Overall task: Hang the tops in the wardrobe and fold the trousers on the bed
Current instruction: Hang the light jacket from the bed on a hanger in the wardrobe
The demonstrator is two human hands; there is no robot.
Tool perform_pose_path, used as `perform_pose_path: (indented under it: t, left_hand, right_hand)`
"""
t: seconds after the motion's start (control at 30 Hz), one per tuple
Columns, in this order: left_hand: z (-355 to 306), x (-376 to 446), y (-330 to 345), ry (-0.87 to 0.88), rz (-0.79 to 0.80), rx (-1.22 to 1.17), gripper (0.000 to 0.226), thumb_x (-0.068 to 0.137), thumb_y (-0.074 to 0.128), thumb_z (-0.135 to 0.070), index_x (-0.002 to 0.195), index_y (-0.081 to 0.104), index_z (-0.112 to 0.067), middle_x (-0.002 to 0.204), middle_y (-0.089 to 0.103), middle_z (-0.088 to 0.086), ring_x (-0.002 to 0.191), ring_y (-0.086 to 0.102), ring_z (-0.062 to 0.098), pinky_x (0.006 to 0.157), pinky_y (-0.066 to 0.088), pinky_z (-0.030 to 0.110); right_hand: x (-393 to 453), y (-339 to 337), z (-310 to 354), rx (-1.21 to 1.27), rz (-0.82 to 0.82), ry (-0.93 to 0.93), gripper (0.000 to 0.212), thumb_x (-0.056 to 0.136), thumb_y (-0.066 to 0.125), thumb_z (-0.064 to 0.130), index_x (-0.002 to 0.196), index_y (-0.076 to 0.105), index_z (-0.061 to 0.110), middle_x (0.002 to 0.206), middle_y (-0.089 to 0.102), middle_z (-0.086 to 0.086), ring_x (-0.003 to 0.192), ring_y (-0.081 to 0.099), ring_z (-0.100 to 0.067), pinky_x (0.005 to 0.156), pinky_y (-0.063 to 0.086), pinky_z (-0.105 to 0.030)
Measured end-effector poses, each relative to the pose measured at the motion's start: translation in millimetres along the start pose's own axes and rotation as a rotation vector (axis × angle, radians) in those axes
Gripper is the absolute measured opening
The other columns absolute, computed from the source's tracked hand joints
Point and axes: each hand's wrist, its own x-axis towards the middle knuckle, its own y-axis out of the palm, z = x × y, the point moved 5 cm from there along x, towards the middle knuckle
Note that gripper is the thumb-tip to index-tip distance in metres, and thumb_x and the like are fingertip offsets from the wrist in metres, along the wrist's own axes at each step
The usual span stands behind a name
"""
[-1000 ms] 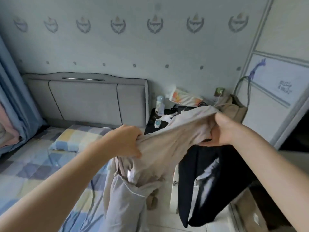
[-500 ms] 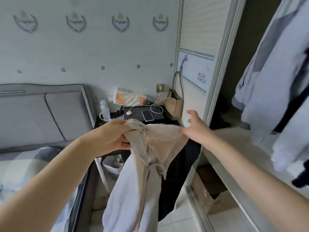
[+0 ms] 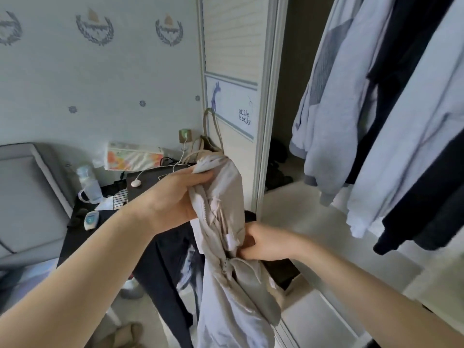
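Our left hand [image 3: 173,197] and right hand [image 3: 263,243] both grip the beige zipped fabric top [image 3: 226,247], fingers curled; "millie & sally" reads on the white sliding wardrobe door [image 3: 233,46] above.

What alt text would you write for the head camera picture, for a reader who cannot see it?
A person's left hand grips the top of a beige garment while the right hand pinches it lower down, in front of an open wardrobe. Pale and dark tops hang inside at right; a cluttered dark bedside table stands behind.
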Motion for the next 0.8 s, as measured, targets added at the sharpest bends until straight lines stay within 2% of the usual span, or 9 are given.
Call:
perform_pose_path:
  t: [0.07, 0.13, 0.2, 0.3, 0.4, 0.47, 0.53, 0.7, 0.8]
  left_hand:
    - [-3.3, 16.4, -1.1, -0.011, 0.057, 0.006, 0.04, 0.089, 0.054, -0.017, 0.128, 0.064, -0.014, 0.128, 0.064, 0.014, 0.116, 0.063, 0.029, 0.096, 0.052, 0.046]
    - [-9.3, 33.6, -5.3, -0.015, 0.088, 0.054, 0.041, 0.089, 0.058, -0.017, 0.129, 0.063, -0.011, 0.134, 0.059, 0.017, 0.124, 0.057, 0.033, 0.105, 0.044, 0.05]
    - [-15.6, 53.8, -10.1, -0.035, 0.116, 0.143, 0.045, 0.083, 0.07, -0.017, 0.127, 0.063, -0.008, 0.133, 0.058, 0.022, 0.122, 0.058, 0.036, 0.103, 0.046, 0.052]
    - [-17.0, 83.5, -9.9, -0.143, 0.19, 0.427, 0.054, 0.071, 0.084, -0.021, 0.12, 0.065, -0.01, 0.121, 0.067, 0.016, 0.112, 0.066, 0.03, 0.1, 0.05, 0.05]
    - [-15.5, 116.1, -3.0, -0.122, 0.17, 0.894, 0.054, 0.061, 0.088, -0.036, 0.101, 0.066, -0.007, 0.087, 0.074, 0.0, 0.08, 0.071, 0.015, 0.078, 0.057, 0.026]
    - [-20.4, 141.9, 0.6, -0.005, 0.061, 1.159, 0.045, 0.064, 0.083, -0.041, 0.083, 0.062, -0.006, 0.069, 0.063, -0.001, 0.062, 0.06, 0.011, 0.055, 0.044, 0.016]
    - [-28.3, 161.8, 3.7, 0.107, -0.022, 1.296, 0.036, 0.074, 0.076, -0.04, 0.069, 0.054, -0.012, 0.062, 0.053, -0.002, 0.056, 0.05, 0.01, 0.043, 0.034, 0.014]
    - [-47.4, 205.5, 5.6, 0.179, 0.036, 1.378, 0.031, 0.086, 0.068, -0.032, 0.064, 0.057, -0.013, 0.061, 0.057, -0.001, 0.058, 0.054, 0.012, 0.05, 0.038, 0.02]
    - [-58.4, 216.8, 11.3, 0.052, 0.159, 0.969, 0.015, 0.083, 0.074, -0.021, 0.073, 0.068, -0.011, 0.062, 0.068, 0.003, 0.059, 0.066, 0.013, 0.054, 0.052, 0.023]
  right_hand:
    - [1.6, -11.6, -13.1, 0.019, -0.079, 0.066, 0.022, 0.091, 0.058, 0.029, 0.1, 0.063, 0.009, 0.102, 0.068, -0.009, 0.096, 0.064, -0.025, 0.092, 0.05, -0.044]
    - [0.3, -36.4, -28.1, 0.071, -0.258, 0.146, 0.007, 0.095, 0.054, 0.03, 0.094, 0.056, 0.023, 0.097, 0.065, 0.001, 0.091, 0.062, -0.015, 0.086, 0.049, -0.027]
    - [-7.2, -70.6, -40.8, 0.146, -0.51, 0.221, 0.01, 0.099, 0.048, 0.027, 0.09, 0.048, 0.023, 0.084, 0.057, 0.004, 0.076, 0.055, -0.01, 0.069, 0.042, -0.018]
    - [-24.1, -120.7, -48.8, 0.117, -0.825, 0.323, 0.007, 0.099, 0.045, 0.022, 0.101, 0.048, 0.015, 0.078, 0.052, 0.002, 0.068, 0.05, -0.013, 0.054, 0.039, -0.018]
    - [-37.0, -157.8, -33.4, 0.023, -1.045, 0.3, 0.002, 0.096, 0.047, 0.014, 0.095, 0.046, 0.015, 0.069, 0.046, 0.004, 0.058, 0.042, -0.01, 0.048, 0.033, -0.016]
    - [-46.9, -176.3, -18.7, -0.012, -1.178, 0.26, 0.011, 0.093, 0.051, 0.007, 0.087, 0.045, 0.014, 0.065, 0.045, 0.005, 0.058, 0.041, -0.012, 0.053, 0.034, -0.021]
    - [-60.9, -188.2, -10.7, -0.037, -1.265, 0.27, 0.01, 0.09, 0.053, 0.004, 0.085, 0.048, 0.011, 0.063, 0.047, 0.007, 0.058, 0.043, -0.01, 0.059, 0.037, -0.026]
    - [-87.5, -198.0, -1.4, -0.096, -1.381, 0.366, 0.002, 0.089, 0.056, 0.008, 0.088, 0.056, 0.01, 0.073, 0.061, -0.011, 0.056, 0.052, -0.012, 0.051, 0.042, -0.013]
    - [-86.2, -195.5, -1.6, -0.091, -1.371, 0.417, 0.005, 0.09, 0.058, 0.013, 0.085, 0.056, 0.014, 0.076, 0.061, -0.014, 0.059, 0.046, -0.008, 0.054, 0.038, -0.012]
